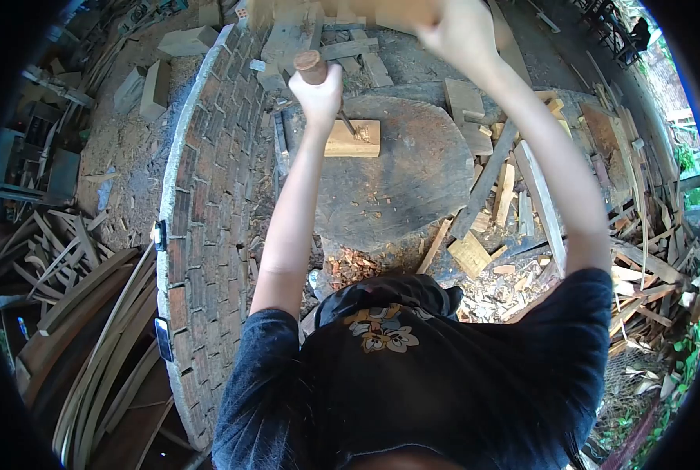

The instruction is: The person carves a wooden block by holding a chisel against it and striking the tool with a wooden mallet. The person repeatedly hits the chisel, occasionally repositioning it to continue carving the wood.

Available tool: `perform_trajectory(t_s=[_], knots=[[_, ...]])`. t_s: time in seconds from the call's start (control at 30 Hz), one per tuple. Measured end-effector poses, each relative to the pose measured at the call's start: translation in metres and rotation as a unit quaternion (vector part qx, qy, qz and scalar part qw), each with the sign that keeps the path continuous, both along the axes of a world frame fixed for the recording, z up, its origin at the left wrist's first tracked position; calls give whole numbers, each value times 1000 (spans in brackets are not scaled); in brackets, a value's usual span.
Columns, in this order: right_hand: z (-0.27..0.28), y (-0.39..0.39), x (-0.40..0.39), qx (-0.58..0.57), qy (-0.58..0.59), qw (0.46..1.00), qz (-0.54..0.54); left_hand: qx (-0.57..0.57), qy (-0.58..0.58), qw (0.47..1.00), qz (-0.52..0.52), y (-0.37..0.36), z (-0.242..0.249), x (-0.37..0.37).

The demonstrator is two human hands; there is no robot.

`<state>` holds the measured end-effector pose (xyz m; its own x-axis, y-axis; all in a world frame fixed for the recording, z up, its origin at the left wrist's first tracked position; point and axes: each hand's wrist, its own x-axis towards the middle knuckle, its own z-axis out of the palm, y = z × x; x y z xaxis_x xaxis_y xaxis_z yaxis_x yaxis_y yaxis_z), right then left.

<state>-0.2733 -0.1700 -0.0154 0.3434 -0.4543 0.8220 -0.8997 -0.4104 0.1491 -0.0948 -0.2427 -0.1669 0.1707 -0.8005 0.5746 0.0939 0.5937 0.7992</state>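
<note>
My left hand (318, 94) is closed around the wooden handle of a chisel (311, 69). The chisel leans, its metal blade reaching down to a small light wood block (358, 146), where a chipped patch shows at the tip. This block lies flat on a large round wooden stump (397, 192). My right hand (466, 39) is raised high at the top edge, closed on a blurred, tan wooden mallet (354, 11), which is partly cut off by the frame and stretches left above the chisel.
A low brick wall (209, 172) runs along the left. Wood offcuts (504, 192) and shavings lie right of the stump. Long curved strips (107, 368) are piled at lower left, more scrap wood (647, 274) at far right. A phone (163, 338) rests on the wall's edge.
</note>
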Motion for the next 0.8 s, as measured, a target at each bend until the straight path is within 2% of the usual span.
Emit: perform_trajectory(t_s=[0.03,0.13,0.17,0.2,0.23,0.27,0.3,0.33,0.37,0.4,0.43,0.5,0.53,0.57,0.6,0.63,0.67,0.73,0.77,0.8], knots=[[-9,0,-11,-47,280,959,-17,-55,73,996,21,-11,-4,-9],[3,1,-19,-86,229,967,-67,-54,26,998,11,-12,-1,-3],[11,2,-13,-126,66,987,-69,22,23,999,-10,1,8,-1],[20,0,-4,-165,-98,979,-72,22,16,1000,1,1,8,-2],[25,-5,-5,-174,-260,949,23,26,14,1000,-3,1,8,-2],[27,-10,-5,-180,-412,885,118,29,13,999,-6,0,8,-3],[24,-6,2,-99,-577,788,192,27,12,999,-12,2,8,-3],[10,-15,1,-115,-541,813,179,28,12,999,-12,4,6,-4],[-9,-14,-4,-57,-344,932,98,16,9,1000,-7,2,5,-5],[-15,-9,-5,3,-123,992,10,2,7,1000,-1,1,7,-5],[-17,-9,-9,1,-122,992,10,0,8,1000,-1,0,8,-5],[-4,1,-7,-3,125,990,-68,33,40,999,-11,1,10,-3],[9,1,-8,-59,80,991,-93,34,44,998,-11,1,10,-4],[18,-2,-7,-99,-58,992,-58,34,44,998,-17,1,9,-2],[28,-5,-5,-139,-196,971,-22,34,43,998,-24,2,10,-2],[35,-5,-3,-119,-361,924,40,34,33,999,-19,3,10,-2],[36,-9,0,-189,-447,867,115,36,35,999,-19,1,7,-3],[19,-2,13,-104,-404,900,125,7,1,1000,4,-5,4,-4],[3,-4,2,-93,-119,988,13,3,-3,1000,2,-4,7,-4],[-8,-9,1,-87,189,977,-36,3,13,1000,-10,-1,11,-6]])
